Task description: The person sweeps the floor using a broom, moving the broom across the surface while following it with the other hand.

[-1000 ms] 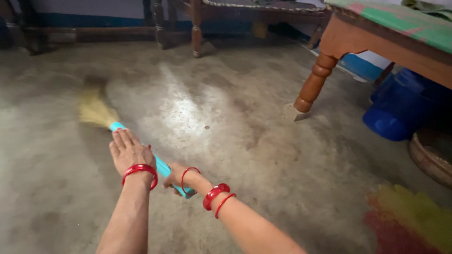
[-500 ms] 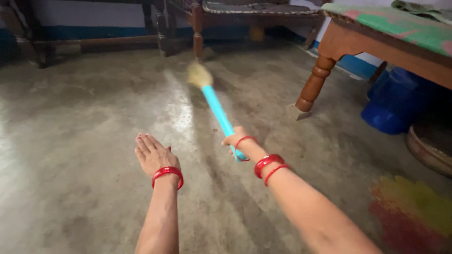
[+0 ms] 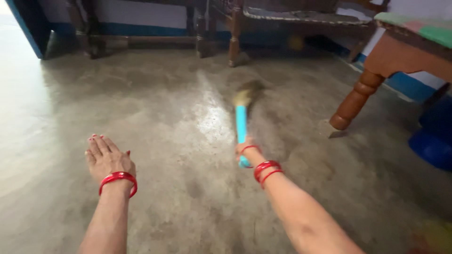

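One broom [image 3: 241, 123] pointing away, right hand [image 3: 246, 149] fingers clenched on handle, left hand [image 3: 107, 160] fingers released, flat.

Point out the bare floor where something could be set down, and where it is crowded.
Bare patches: the concrete floor between the left hand and the right hand, and the wide stretch left of the left hand. Crowded: ahead of the broom by the wooden furniture legs, and right, by the turned leg and blue container.

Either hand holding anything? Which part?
The right hand grips the straw broom by the lower end of its turquoise plastic handle. The left hand is open, fingers spread, holding nothing.
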